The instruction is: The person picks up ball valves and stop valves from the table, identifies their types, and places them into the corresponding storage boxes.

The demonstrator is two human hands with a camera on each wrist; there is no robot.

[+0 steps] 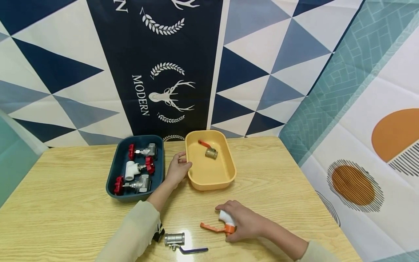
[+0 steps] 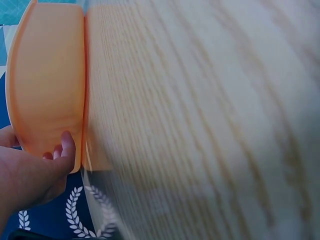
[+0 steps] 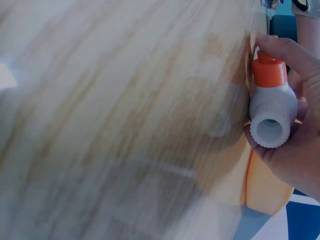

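My left hand (image 1: 178, 170) is at the left side of a yellow tray (image 1: 209, 178), thumb at the rim and fingers along the outer wall. Inside that tray lies a brass ball valve (image 1: 211, 153) with a red lever. My right hand (image 1: 246, 221) grips a white plastic ball valve (image 3: 273, 112) with an orange collar and lever, low over the table in front of the tray. One round, ribbed open end of this valve faces the right wrist camera. In the left wrist view my left hand (image 2: 37, 172) overlaps the tray's wall (image 2: 50, 70).
A dark blue tray (image 1: 111, 174) on the left holds several valves with red handwheels. Near the table's front lies a metal ball valve (image 1: 175, 238) with a blue lever. Beside it a black object (image 1: 158, 234) is partly hidden by my left sleeve. Patterned cloth backs the table.
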